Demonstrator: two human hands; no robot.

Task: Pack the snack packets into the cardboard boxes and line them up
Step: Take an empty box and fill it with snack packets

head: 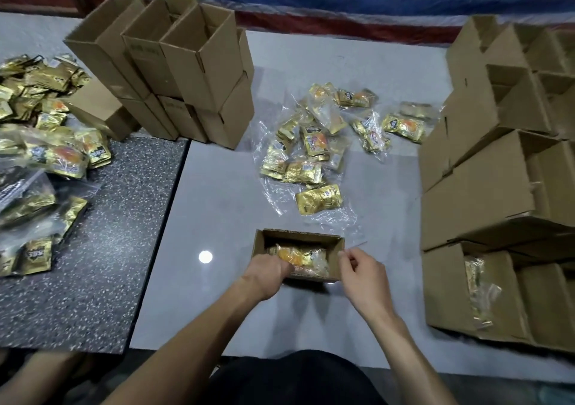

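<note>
- A small open box [332,260] stands near the front edge of the white surface [217,211], with snack packets [306,256] lying inside it.
- The left hand [267,273] reaches into the box from its front left corner. Its fingers are buried among the packets, so I cannot tell whether they grip one.
- The right hand [361,272] is at the box's right end, fingers curled, thumb and forefinger pinching the top of that wall.
- Loose packets [308,149] lie on clear plastic at the middle of the surface.
- Stacked empty boxes [186,71] stand at the far left corner.
- Rows of boxes [485,186] line the right edge; one near the front holds a gold packet [479,292].
- A heap of packets [46,124] covers the dark speckled surface [109,233] beside the white one's left edge.
</note>
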